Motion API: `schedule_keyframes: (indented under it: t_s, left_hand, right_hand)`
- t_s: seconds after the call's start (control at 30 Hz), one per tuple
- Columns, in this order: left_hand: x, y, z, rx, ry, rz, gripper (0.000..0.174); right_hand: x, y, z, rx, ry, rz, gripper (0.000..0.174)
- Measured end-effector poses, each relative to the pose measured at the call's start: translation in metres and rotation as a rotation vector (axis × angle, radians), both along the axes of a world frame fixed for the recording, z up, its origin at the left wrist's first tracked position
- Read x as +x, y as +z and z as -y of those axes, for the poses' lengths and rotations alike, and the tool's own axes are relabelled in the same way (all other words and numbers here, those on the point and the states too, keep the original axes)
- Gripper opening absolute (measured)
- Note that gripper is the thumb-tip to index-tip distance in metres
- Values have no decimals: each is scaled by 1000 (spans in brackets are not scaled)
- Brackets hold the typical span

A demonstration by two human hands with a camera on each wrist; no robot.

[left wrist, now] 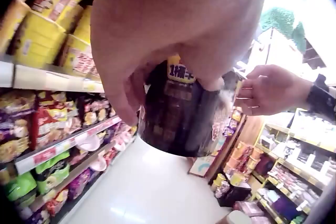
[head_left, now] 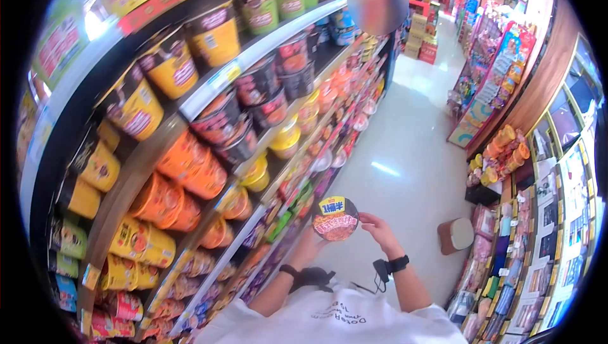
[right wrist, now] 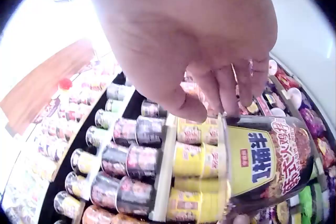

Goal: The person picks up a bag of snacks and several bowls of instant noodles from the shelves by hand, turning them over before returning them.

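A dark noodle cup [head_left: 335,218] with a yellow label on its round lid is held in front of the body. My left hand [head_left: 307,247] grips it from the left; in the left wrist view the fingers and thumb of that hand [left wrist: 173,29] curl round the dark cup [left wrist: 176,121]. My right hand [head_left: 381,233] is at the cup's right edge, fingers loosely bent. In the right wrist view, the fingertips of this hand [right wrist: 194,40] lie close to the rim of the cup [right wrist: 273,161]; whether they touch it, I cannot tell.
Shelves of noodle cups and packets [head_left: 190,166] line the left side. A tiled aisle floor [head_left: 405,154] runs forward. A brown stool with a pale top [head_left: 456,236], stacked orange cups [head_left: 500,154] and low shelves of goods [head_left: 506,268] stand on the right.
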State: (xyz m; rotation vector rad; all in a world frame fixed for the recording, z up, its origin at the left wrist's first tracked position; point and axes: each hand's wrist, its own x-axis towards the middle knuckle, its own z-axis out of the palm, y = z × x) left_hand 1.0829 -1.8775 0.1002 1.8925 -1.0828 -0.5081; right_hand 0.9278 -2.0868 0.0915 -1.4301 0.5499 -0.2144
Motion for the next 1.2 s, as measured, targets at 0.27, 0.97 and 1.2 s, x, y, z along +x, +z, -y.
schedule_keyframes:
  t_s: [0.27, 0.97, 1.2]
  left_hand:
    - [65, 13, 182, -284, 89, -21, 71]
    - [279, 118, 495, -445, 1050, 310, 99]
    - [300, 146, 525, -452, 1266, 442, 79]
  right_hand:
    - [65, 43, 136, -213, -218, 304, 62]
    - [442, 163, 450, -354, 423, 617, 82]
    - [508, 180, 459, -489, 598, 765, 89]
